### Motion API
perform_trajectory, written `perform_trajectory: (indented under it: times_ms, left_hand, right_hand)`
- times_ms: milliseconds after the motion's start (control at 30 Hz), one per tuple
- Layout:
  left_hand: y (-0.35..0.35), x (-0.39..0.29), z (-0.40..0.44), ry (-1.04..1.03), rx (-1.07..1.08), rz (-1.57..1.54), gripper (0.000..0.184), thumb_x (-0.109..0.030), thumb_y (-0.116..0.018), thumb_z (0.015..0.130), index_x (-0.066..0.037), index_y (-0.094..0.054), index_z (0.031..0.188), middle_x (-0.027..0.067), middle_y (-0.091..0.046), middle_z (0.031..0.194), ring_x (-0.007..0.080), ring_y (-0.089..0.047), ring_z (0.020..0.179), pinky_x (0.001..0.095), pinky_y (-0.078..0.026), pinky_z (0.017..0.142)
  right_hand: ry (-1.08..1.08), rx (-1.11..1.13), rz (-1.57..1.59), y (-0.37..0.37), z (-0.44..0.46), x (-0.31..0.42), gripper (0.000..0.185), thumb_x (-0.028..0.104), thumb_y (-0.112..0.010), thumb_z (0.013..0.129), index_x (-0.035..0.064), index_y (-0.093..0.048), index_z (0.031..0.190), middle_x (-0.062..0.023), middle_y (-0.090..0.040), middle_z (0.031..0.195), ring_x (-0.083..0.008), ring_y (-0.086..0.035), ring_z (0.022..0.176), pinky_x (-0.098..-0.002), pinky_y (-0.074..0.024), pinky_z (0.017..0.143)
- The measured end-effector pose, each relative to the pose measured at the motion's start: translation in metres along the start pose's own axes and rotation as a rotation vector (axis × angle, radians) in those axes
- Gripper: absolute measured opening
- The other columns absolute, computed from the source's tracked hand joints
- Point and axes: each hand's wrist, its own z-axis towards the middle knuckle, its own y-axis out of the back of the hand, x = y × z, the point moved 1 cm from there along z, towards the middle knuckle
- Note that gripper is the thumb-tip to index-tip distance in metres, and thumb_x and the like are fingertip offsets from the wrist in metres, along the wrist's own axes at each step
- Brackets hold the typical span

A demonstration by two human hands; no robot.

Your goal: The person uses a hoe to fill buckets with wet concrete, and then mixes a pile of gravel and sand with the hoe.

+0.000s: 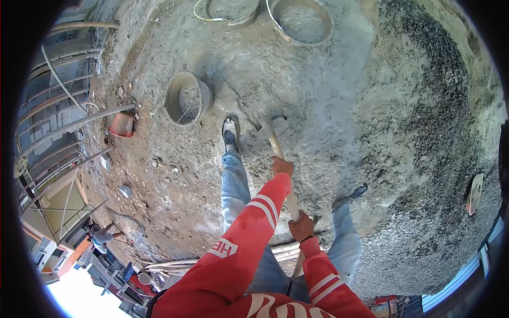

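Observation:
A long wooden-handled hoe point(275, 143) slants down in front of me, its head resting in the wet grey mix on the ground and partly hidden by it. My left hand point(282, 166), at the end of a red sleeve, is wrapped around the middle of the handle. Lower down and closer to my body, my right hand point(301, 226) grips the same handle. The handle's rear end passes back between my legs. Just left of the hoe head, my left shoe point(230, 133) stands on the mix. A grey bucket point(205, 99) tilts beyond that shoe with some mix inside.
Two more mix-filled buckets, a right one point(326, 33) and a left one point(244, 21), stand at the top. Dark gravel point(424, 159) is heaped along the right. At left are a reddish bucket point(123, 124), poles point(69, 130) and another person point(102, 238). Poles point(175, 263) lie behind me.

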Motion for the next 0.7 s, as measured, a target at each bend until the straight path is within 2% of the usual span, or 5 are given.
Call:
perform_trajectory:
  times_ms: [100, 200, 300, 500, 700]
  left_hand:
    - [-0.033, 0.016, -0.039, 0.019, 0.207, 0.104, 0.087, -0.011, -0.061, 0.074, 0.013, -0.012, 0.142, 0.0297, -0.059, 0.115, 0.04, -0.061, 0.108, 0.0425, -0.051, 0.091]
    - [-0.034, 0.02, -0.039, 0.043, 0.16, 0.102, 0.061, -0.013, -0.061, 0.075, 0.014, -0.041, 0.126, 0.0273, -0.064, 0.103, 0.0362, -0.066, 0.097, 0.0441, -0.054, 0.082]
    - [-0.03, 0.027, -0.01, 0.069, 0.608, -0.287, 0.02, -0.014, -0.058, 0.076, -0.001, -0.057, 0.06, 0.0168, -0.061, 0.063, 0.0275, -0.063, 0.055, 0.0448, -0.05, 0.053]
    - [-0.042, 0.06, 0.068, 0.083, 1.024, -0.788, 0.012, -0.014, -0.058, 0.078, -0.006, -0.054, 0.07, 0.0096, -0.055, 0.062, 0.024, -0.055, 0.051, 0.0387, -0.047, 0.047]
    - [0.145, 0.005, 0.06, 0.185, 0.97, -1.124, 0.01, -0.014, -0.059, 0.084, -0.009, -0.05, 0.083, 0.007, -0.051, 0.063, 0.0218, -0.053, 0.05, 0.0385, -0.049, 0.046]
  right_hand:
    - [-0.069, -0.05, 0.03, -0.002, -0.033, -0.027, 0.028, 0.018, -0.062, 0.074, -0.002, -0.058, 0.092, -0.0274, -0.065, 0.086, -0.0458, -0.063, 0.085, -0.0525, -0.0502, 0.078]
    - [-0.15, 0.021, 0.016, 0.02, -0.038, 0.008, 0.033, 0.02, -0.063, 0.075, -0.0046, -0.056, 0.094, -0.0294, -0.064, 0.084, -0.0472, -0.063, 0.084, -0.0529, -0.0494, 0.076]
    - [-0.117, -0.002, -0.097, 0.032, -0.041, 0.057, 0.037, 0.022, -0.064, 0.076, -0.0077, -0.055, 0.094, -0.0308, -0.064, 0.083, -0.0473, -0.063, 0.084, -0.0518, -0.0497, 0.077]
    - [-0.172, 0.134, -0.042, 0.037, -0.031, 0.17, 0.047, 0.03, -0.065, 0.076, -0.0111, -0.055, 0.098, -0.0342, -0.063, 0.089, -0.0474, -0.062, 0.091, -0.0493, -0.0489, 0.081]
    - [0.033, 0.152, -0.095, 0.033, -0.116, 0.289, 0.041, 0.022, -0.061, 0.078, -0.011, -0.046, 0.096, -0.0354, -0.061, 0.087, -0.05, -0.061, 0.085, -0.0511, -0.0485, 0.075]
